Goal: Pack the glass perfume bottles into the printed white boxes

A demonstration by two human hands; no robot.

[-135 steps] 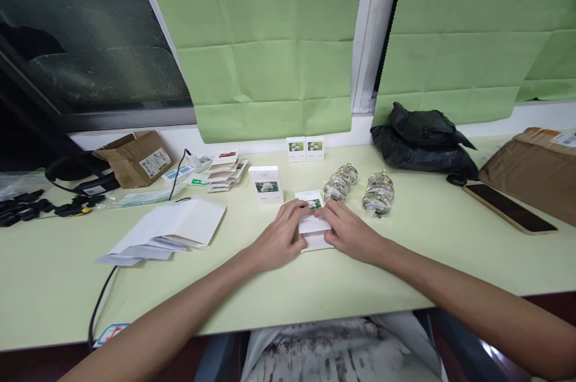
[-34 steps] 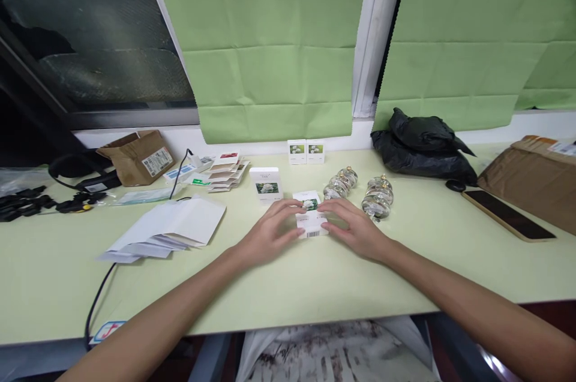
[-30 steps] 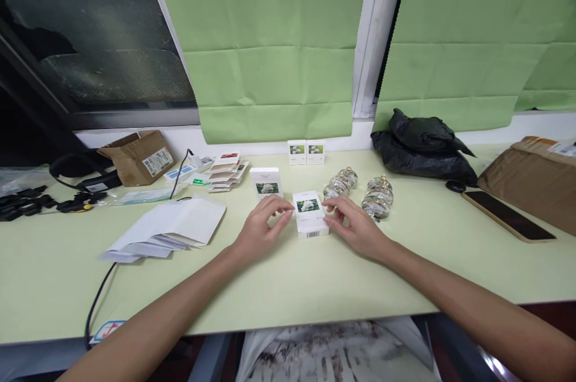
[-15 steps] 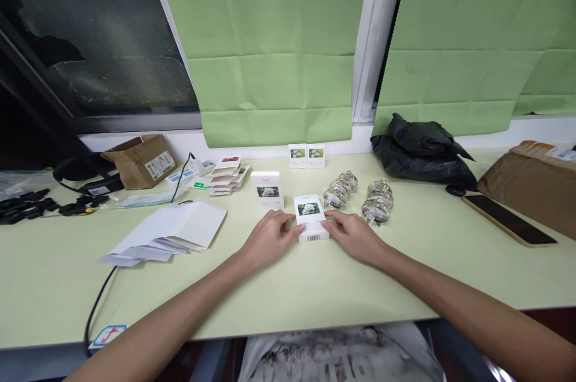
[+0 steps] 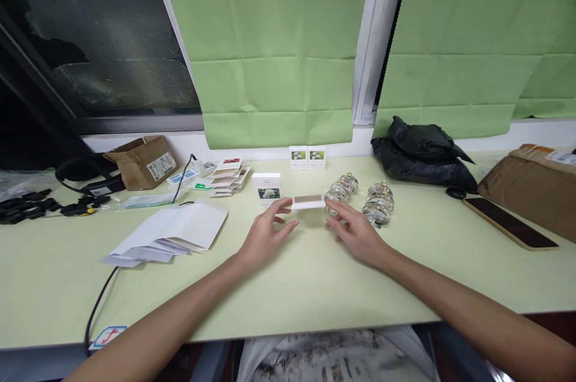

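Note:
A small white box is held up between my two hands, turned so that a narrow side with a greyish-brown area and white edges faces me. The fingers of my left hand touch its left end, the thumb apart from it. At its right end are the fingers of my right hand, curled with the thumb below. Just behind my left fingers stands another white box with a white-flower picture. Clear stacked jars with gold knobs stand in two rows beyond my right hand.
Two small flower boxes stand by the wall. On the left are white envelopes, a pile of packets, an open cardboard box and black cables. On the right are a black bag, a phone and a carton.
The box between my hands was lying with its flower picture up; now it is tipped up and raised, its picture out of sight. My thumbs have come off its front.

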